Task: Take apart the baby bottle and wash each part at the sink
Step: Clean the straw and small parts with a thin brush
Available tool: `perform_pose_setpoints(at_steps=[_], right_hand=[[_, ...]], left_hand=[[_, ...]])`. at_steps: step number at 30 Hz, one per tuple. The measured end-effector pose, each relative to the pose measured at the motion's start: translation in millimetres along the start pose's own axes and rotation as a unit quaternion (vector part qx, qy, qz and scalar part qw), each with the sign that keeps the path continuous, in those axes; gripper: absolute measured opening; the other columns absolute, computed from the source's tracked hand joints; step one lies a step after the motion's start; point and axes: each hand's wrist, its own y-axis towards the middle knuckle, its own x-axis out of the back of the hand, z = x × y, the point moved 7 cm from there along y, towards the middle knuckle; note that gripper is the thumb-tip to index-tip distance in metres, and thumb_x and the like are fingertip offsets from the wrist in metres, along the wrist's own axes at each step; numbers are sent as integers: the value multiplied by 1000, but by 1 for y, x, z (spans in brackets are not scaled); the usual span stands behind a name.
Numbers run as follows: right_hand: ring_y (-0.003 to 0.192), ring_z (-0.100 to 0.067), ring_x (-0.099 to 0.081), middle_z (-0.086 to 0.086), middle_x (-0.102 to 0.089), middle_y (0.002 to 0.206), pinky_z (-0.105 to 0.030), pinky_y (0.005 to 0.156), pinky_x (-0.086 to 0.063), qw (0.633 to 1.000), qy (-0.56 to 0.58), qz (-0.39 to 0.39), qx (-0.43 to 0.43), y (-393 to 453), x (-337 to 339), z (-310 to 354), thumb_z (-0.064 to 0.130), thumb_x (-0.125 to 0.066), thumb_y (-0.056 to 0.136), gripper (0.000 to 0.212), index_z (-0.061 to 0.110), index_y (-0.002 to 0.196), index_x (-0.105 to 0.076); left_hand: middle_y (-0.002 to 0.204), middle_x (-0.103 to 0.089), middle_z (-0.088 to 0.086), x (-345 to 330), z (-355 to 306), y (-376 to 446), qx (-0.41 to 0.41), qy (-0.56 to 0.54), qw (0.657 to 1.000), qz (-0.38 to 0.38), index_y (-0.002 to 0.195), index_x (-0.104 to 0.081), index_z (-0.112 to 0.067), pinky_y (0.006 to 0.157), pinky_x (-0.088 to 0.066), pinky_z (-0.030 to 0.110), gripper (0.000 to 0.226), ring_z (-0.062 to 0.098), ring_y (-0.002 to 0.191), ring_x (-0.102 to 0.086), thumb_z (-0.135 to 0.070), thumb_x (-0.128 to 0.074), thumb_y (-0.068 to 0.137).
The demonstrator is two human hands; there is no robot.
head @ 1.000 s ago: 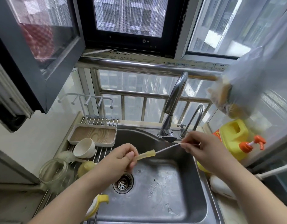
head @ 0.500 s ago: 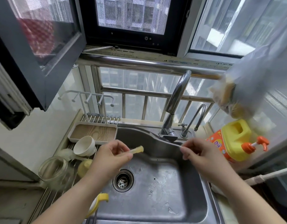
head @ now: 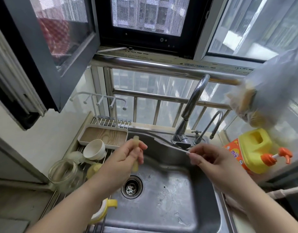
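Observation:
My left hand (head: pixel 129 157) grips a short, pale yellow straw tube (head: pixel 136 139) upright over the steel sink (head: pixel 161 199); its ends stick out above and below my fingers. My right hand (head: pixel 210 160) pinches the thin white handle of a small straw brush (head: pixel 168 145), whose grey bristle end points left, free of the tube. On the drying rack at the left stand the clear glass bottle body (head: pixel 64 172), a yellowish bottle part (head: pixel 94 169) and a yellow-and-white handle ring (head: pixel 103 211).
The tall faucet (head: pixel 192 111) and a smaller tap (head: pixel 210 125) rise behind the sink, no water running. A yellow detergent jug (head: pixel 255 150) with orange pump stands right. A white bowl (head: pixel 94 149) and wooden tray (head: pixel 103 137) sit on the rack. The drain (head: pixel 131 186) lies below my left hand.
The brush has been pulled out of the tube. My left hand has turned the tube from lying sideways to upright, and my hands have moved apart.

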Motion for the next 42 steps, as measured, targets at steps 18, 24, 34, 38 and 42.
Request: perform_pose_setpoints(at_steps=[18,24,34,38,42], right_hand=[[62,9,-56,29,-60,61,-2,56,-37,991,-94,12,90,-1,16,41,1,-71,79,18,19,75,-72],[69,2,-58,21,-64,74,-19,58,-48,958,-246,20,146,2,6,46,25,-67,83,9,33,79,-68],[61,-7,-55,11,-61,71,-17,46,-37,920,-309,-73,228,4,2,54,19,-61,80,10,25,75,-66],[63,-17,-59,8,-62,73,-30,45,-46,905,-309,-79,280,2,-11,53,15,-61,84,11,20,76,-66],[67,-16,-62,9,-64,75,-31,48,-50,915,-293,-83,264,9,-4,41,14,-63,81,9,21,77,-66]], left_hand=[[93,-61,-16,5,-37,-7,-170,222,959,37,101,-44,-42,77,-49,37,29,5,86,-58,-60,-29,85],[75,-57,-15,-4,-46,-10,-241,294,923,58,92,-52,-33,62,-48,36,25,6,70,-55,-50,-34,91],[67,-51,-3,-10,-36,-6,-146,207,964,78,68,-50,-34,56,-32,16,21,6,61,-43,-38,-44,88],[65,-48,3,-7,-24,2,-109,182,974,82,75,-54,-34,56,-33,25,20,15,60,-42,-44,-42,87],[72,-54,10,-12,-16,2,-97,180,974,93,78,-53,-37,64,-39,37,21,25,68,-48,-50,-39,86]])
